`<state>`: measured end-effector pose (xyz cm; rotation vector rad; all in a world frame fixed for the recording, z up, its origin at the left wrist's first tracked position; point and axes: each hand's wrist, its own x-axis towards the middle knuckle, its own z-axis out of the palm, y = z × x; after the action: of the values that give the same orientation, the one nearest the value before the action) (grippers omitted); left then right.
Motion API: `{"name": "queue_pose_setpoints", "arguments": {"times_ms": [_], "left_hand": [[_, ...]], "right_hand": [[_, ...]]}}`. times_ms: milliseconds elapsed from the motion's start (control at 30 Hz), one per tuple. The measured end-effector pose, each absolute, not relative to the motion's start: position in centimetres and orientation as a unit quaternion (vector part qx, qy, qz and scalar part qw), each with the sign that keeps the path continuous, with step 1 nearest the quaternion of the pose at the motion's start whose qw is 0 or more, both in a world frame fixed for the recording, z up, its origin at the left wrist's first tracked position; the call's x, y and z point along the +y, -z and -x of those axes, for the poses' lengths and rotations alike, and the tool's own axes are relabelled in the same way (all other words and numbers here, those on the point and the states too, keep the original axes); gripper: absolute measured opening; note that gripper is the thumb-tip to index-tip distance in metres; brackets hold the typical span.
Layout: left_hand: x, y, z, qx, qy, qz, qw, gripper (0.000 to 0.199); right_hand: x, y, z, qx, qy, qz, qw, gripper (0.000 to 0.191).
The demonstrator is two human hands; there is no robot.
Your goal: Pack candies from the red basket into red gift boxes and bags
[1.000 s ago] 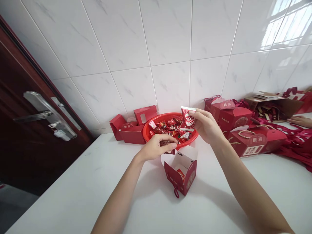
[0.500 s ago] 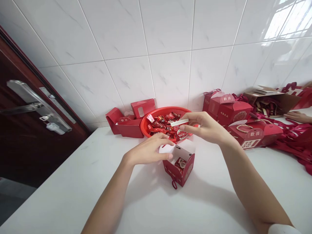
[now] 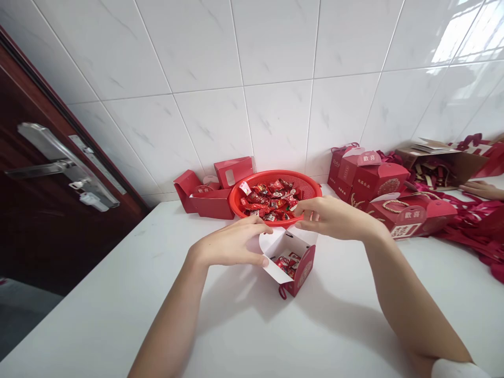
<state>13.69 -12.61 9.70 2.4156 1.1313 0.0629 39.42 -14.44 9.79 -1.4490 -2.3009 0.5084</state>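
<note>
A small red gift box [image 3: 305, 270] stands on the white table with its flaps up and its white inside showing. Several red-wrapped candies [image 3: 290, 262] lie in it. My left hand [image 3: 230, 244] curves round the box's left side, thumb on the front flap and fingers by the rear one, lightly holding it. Over the back right corner hovers my right hand [image 3: 334, 218], fingers bent and apart, nothing visible between them. Just behind the box is a red plastic basket [image 3: 315, 195] full of wrapped candies [image 3: 271, 198].
Unfolded red boxes [image 3: 212, 205] lie left of the basket. Closed gift boxes [image 3: 380, 181] are grouped at right, beside dark red ribbons [image 3: 472, 226] and an open cardboard box [image 3: 468, 160]. Another person's hand [image 3: 482, 189] rests at the far right. A tiled wall [image 3: 275, 121] stands behind.
The red packet has left my right hand, which has lowered slightly. More candies show in the gift box. Its front flap has tilted inward under my left thumb.
</note>
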Motion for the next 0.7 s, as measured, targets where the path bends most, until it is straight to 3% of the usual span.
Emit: {"name": "queue_pose_setpoints", "arguments": {"times_ms": [367,600,700], "left_hand": [[-12.4,-9.5,-13.4,0.401,0.018,-0.881,0.250,0.061],[-13.1,-10.0,-13.3,0.362,0.045,-0.893,0.263,0.071],[-13.3,-10.1,-13.7,0.344,0.038,-0.903,0.256,0.058]], "right_hand": [[-16.0,-7.6,-41.0,-0.769,-0.133,0.621,0.076,0.054],[-18.5,-5.4,-41.4,-0.768,-0.302,0.514,0.233,0.050],[-19.1,-4.7,-40.7,-0.753,-0.334,0.481,0.299,0.041]]}}
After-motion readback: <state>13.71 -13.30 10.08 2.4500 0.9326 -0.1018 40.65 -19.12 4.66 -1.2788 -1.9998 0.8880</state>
